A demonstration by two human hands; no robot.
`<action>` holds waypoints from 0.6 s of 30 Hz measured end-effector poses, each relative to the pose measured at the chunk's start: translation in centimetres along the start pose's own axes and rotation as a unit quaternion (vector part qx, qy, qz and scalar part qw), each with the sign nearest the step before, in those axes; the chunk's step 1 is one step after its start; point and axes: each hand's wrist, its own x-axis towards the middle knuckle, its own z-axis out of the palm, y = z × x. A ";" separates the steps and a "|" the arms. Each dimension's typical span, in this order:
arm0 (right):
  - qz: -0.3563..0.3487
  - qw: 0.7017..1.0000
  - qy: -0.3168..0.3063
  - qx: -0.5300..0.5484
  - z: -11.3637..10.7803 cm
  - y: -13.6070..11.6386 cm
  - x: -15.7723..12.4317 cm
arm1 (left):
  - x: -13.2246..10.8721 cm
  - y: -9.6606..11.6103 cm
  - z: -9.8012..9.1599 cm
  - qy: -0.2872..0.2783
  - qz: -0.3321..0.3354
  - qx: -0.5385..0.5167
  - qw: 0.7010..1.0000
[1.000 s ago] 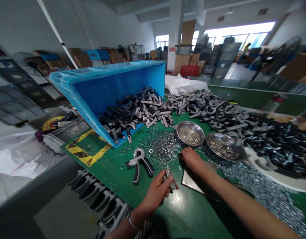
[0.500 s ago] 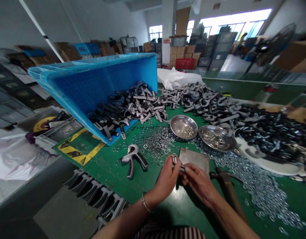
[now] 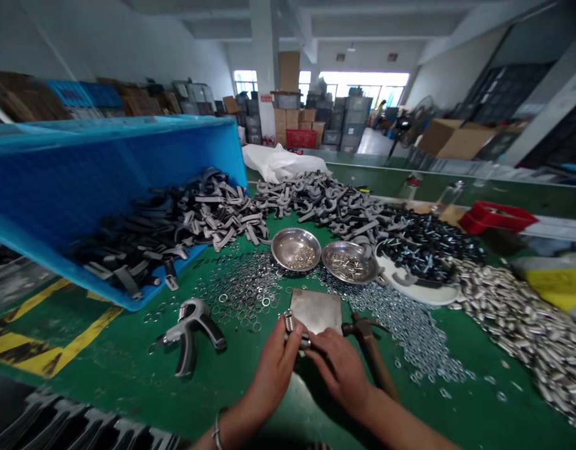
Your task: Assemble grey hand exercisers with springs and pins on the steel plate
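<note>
**Q:** What is being shown as assembled, and what is being left loose?

**A:** One assembled hand grip exerciser [image 3: 189, 331] is lying on the green surface [image 3: 129, 390] at lower centre-left. Loose grey handles [image 3: 316, 200] are being left heaped at upper centre. Dark handle-shaped pieces along the lower-left edge are too blurred to be identified.

**Q:** Where is the piece in hand, and how are the hands being held?

**A:** A small coil-spring part [image 3: 289, 324] is being held at lower centre, at the near edge of a square steel plate [image 3: 316, 310]. The left hand [image 3: 273, 369] is being kept closed around it, with the coil showing above the fingers. The right hand [image 3: 339, 369] is being curled inward with its fingers against the part; whether it is being gripped by them cannot be told. A wood-handled hammer [image 3: 372, 356] is being left just beside the right hand.

**Q:** What is being held in the containers?

**A:** A tipped blue plastic bin [image 3: 129, 150] at left is being emptied of black and grey handles [image 3: 175, 219] through its open side. Small fasteners [image 3: 300, 257] are being kept in the left steel bowl [image 3: 281, 247], and short pins [image 3: 347, 265] in the right steel bowl [image 3: 326, 259]. Black screw-fitted parts [image 3: 428, 250] are being carried on a white tray [image 3: 423, 299].
</note>
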 end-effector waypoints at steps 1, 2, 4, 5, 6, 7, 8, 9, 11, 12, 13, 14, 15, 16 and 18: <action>-0.002 0.999 -0.044 -0.026 -0.7 0.7 0.0 | 0.3 -0.5 0.2 0.004 -0.007 -0.004 1.000; 0.011 0.995 -0.083 -0.057 -1.8 1.7 -0.1 | 0.6 -0.9 0.4 0.003 -0.011 -0.008 1.000; 0.075 0.981 -0.115 -0.135 -5.2 5.0 -0.1 | 1.3 -1.3 0.4 -0.004 -0.002 -0.014 1.000; 0.148 0.966 -0.082 -0.195 -7.4 7.2 -0.1 | 1.7 -1.3 0.3 -0.003 0.006 -0.013 1.000; 0.203 0.950 -0.042 -0.235 -9.9 9.6 -0.1 | 2.0 -1.2 0.2 0.003 0.014 -0.010 1.000; 0.242 0.934 -0.015 -0.264 -12.4 12.0 0.0 | 2.4 -1.1 0.1 0.013 0.018 -0.006 1.000; 0.279 0.916 0.007 -0.290 -14.8 14.5 0.1 | 2.7 -1.0 0.1 0.023 0.018 -0.004 1.000; 0.313 0.897 0.023 -0.311 -16.9 16.7 0.4 | 2.9 -0.9 0.2 0.033 0.013 -0.004 0.999; 0.372 0.863 0.040 -0.340 -19.9 20.5 1.2 | 3.3 -0.8 0.8 0.037 -0.008 -0.012 0.999; 0.395 0.848 0.043 -0.349 -20.7 21.9 1.8 | 3.4 -0.8 1.3 0.031 -0.020 -0.019 0.999; 0.414 0.837 0.043 -0.356 -21.1 23.1 2.5 | 3.4 -0.8 1.9 0.021 -0.032 -0.027 0.999; 0.428 0.828 0.041 -0.360 -21.0 24.0 3.1 | 3.4 -0.8 2.5 0.009 -0.042 -0.035 0.998; 0.438 0.822 0.038 -0.362 -20.7 24.7 3.8 | 3.4 -0.8 3.0 -0.003 -0.049 -0.041 0.998; 0.445 0.817 0.035 -0.364 -20.2 25.1 4.3 | 3.4 -0.7 3.4 -0.012 -0.054 -0.048 0.997; 0.450 0.814 0.030 -0.366 -19.4 25.3 5.2 | 3.5 -0.7 3.7 -0.014 -0.061 -0.062 0.996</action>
